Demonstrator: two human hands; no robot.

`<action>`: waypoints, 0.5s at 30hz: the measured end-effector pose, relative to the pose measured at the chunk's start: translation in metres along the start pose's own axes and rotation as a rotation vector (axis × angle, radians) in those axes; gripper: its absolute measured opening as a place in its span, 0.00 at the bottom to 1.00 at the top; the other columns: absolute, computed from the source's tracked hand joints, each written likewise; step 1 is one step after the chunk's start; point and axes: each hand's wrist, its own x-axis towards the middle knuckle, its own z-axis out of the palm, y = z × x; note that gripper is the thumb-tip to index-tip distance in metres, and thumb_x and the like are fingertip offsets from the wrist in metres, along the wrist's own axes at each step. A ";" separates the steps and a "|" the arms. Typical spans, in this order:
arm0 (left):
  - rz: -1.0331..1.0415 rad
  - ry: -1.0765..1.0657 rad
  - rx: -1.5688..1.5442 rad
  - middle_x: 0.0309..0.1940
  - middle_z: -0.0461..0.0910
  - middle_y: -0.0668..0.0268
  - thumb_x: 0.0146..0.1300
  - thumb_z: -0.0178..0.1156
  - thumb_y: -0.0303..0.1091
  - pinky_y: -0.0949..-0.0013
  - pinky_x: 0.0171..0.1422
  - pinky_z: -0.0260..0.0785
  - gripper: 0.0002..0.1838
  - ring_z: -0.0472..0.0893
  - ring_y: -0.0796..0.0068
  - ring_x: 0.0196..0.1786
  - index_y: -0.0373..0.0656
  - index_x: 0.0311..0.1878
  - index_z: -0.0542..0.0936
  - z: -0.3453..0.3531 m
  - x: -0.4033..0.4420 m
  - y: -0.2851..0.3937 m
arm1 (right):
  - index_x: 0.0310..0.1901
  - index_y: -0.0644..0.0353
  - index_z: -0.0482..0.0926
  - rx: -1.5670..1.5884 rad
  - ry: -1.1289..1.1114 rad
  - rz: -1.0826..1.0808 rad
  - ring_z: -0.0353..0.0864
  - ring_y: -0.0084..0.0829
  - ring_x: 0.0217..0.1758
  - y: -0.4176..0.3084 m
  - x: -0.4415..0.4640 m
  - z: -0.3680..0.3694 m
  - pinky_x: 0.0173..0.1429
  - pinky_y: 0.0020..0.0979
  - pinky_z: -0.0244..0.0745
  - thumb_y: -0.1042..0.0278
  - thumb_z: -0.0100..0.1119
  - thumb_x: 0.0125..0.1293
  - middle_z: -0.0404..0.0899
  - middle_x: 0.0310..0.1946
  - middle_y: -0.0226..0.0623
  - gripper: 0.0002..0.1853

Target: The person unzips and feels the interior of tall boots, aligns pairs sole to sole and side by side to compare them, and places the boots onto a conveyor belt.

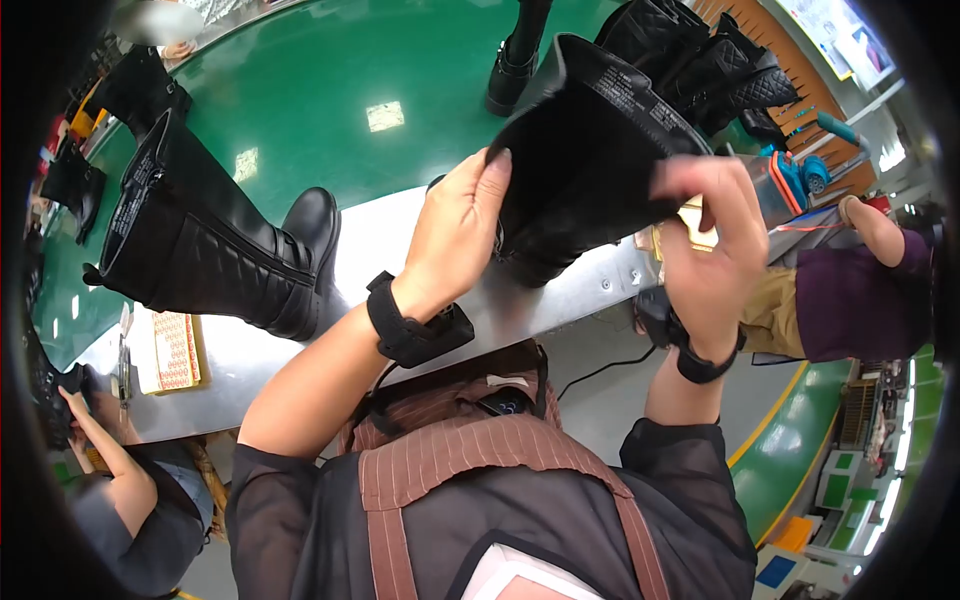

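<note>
Facing a metal table (375,240)

Holding a tall black boot (590,165) at upper centre, near a strapped boot (215,245) at centre left. Gripping the former's rim with the left hand (455,220), mid-frame; cannot tell whether grasping anything with the blurred, half-curled right hand (718,245), right of centre.

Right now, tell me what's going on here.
Someone in a brown striped apron is handling a tall black boot. The left grip holds its top edge; the right grip is raised by the opposite edge, blurred, so contact is unclear. Another black boot is on the metal worktop to the left.
</note>
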 end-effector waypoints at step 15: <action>-0.431 -0.215 -0.102 0.45 0.75 0.68 0.62 0.55 0.31 0.71 0.54 0.69 0.18 0.75 0.77 0.49 0.41 0.56 0.73 -0.047 -0.021 -0.026 | 0.70 0.63 0.54 0.571 0.266 0.357 0.68 0.26 0.49 0.013 -0.066 0.014 0.59 0.32 0.67 0.77 0.60 0.47 0.62 0.63 0.38 0.45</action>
